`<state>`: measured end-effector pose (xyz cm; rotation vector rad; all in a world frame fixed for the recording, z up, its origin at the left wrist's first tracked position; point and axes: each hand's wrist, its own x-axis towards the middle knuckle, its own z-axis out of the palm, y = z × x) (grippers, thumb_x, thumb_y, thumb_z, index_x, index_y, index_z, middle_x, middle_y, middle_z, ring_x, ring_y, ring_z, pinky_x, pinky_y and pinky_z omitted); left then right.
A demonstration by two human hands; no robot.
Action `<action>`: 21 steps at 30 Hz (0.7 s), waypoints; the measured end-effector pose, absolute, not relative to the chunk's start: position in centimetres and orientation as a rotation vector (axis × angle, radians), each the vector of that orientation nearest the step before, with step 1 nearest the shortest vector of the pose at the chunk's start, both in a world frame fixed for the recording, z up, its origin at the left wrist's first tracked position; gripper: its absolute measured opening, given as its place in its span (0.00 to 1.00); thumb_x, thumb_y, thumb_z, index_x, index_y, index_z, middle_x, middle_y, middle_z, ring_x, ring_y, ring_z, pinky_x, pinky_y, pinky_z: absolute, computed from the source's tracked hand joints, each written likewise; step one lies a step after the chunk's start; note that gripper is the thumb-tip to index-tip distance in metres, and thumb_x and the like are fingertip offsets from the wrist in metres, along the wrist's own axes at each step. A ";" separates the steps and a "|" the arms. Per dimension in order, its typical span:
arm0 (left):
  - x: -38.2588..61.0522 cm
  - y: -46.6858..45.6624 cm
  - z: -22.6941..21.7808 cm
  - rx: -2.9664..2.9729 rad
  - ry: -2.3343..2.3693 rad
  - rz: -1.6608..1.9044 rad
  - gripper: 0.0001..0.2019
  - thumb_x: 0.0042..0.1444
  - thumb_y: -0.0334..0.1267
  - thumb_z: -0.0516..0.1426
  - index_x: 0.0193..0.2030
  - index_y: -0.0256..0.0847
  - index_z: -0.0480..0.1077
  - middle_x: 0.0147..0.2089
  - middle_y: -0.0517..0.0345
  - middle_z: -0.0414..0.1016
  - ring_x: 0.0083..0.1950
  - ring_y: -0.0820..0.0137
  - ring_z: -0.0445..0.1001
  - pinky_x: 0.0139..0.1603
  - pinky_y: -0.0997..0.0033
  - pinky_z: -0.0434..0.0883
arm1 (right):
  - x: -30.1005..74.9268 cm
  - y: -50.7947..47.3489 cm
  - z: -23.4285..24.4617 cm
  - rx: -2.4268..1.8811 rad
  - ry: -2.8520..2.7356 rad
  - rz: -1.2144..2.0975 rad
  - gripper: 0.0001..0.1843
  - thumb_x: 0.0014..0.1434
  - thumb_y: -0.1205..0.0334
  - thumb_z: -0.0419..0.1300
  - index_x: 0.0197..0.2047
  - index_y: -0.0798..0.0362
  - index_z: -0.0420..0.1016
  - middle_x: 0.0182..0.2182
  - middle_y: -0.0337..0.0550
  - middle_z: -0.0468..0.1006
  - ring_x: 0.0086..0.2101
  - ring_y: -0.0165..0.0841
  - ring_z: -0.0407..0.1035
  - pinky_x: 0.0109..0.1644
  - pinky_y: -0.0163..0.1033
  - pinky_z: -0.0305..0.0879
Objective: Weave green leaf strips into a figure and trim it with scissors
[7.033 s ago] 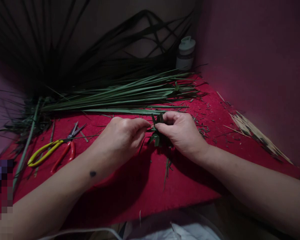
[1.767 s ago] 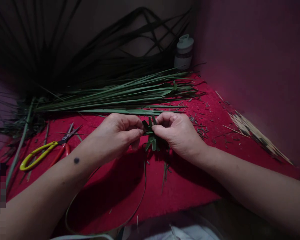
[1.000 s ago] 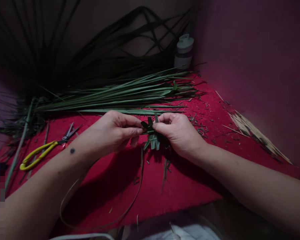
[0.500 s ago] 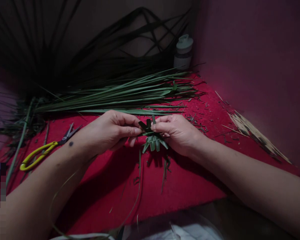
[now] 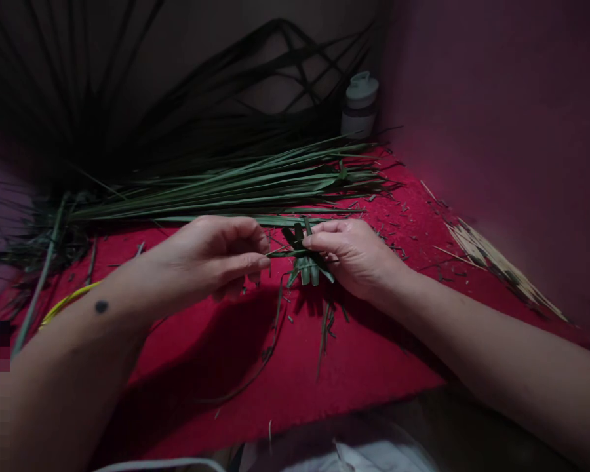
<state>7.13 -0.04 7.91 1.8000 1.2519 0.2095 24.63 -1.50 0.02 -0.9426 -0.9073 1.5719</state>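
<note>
Between my hands, just above the red cloth, is a small woven piece of green leaf strips [image 5: 305, 270], with short ends fanning up and down. My right hand [image 5: 351, 252] pinches it at its right side between thumb and fingers. On the other side, my left hand [image 5: 226, 259] has thumb and fingers closed on a thin leaf strip [image 5: 284, 254] that runs left from the piece. A long thin strand [image 5: 276, 314] hangs below and curves over the cloth. My left forearm covers most of the scissors with yellow handles [image 5: 66, 305].
Long green leaves [image 5: 226, 187] lie in a bundle across the back of the red cloth [image 5: 324, 393]. Behind them stands a lidded bottle [image 5: 360, 105]. Pale thin sticks [image 5: 506, 269] are piled at the right, by the wall. Leaf scraps [image 5: 393, 226] are scattered about.
My left hand has moved left, away from the woven piece, drawing a strip out between the hands. The woven piece and right hand have shifted slightly right. My left forearm now hides more of the scissors.
</note>
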 end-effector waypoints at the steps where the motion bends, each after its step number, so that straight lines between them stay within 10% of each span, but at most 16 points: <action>1: 7.0 0.0 8.1 1.808 1.268 0.207 0.07 0.52 0.37 0.58 0.27 0.38 0.66 0.17 0.65 0.65 0.17 0.79 0.62 0.16 0.83 0.59 | 24.7 -1.5 0.1 -0.943 -0.930 1.547 0.07 0.43 0.68 0.61 0.19 0.55 0.67 0.16 0.32 0.64 0.19 0.23 0.57 0.24 0.33 0.54; 21: 6.6 0.3 6.8 1.973 1.266 0.331 0.05 0.51 0.36 0.56 0.27 0.39 0.68 0.15 0.66 0.64 0.15 0.79 0.61 0.14 0.83 0.59 | 24.7 -1.9 0.6 -0.915 -0.881 1.653 0.05 0.40 0.68 0.64 0.20 0.56 0.70 0.16 0.33 0.65 0.18 0.24 0.58 0.24 0.34 0.54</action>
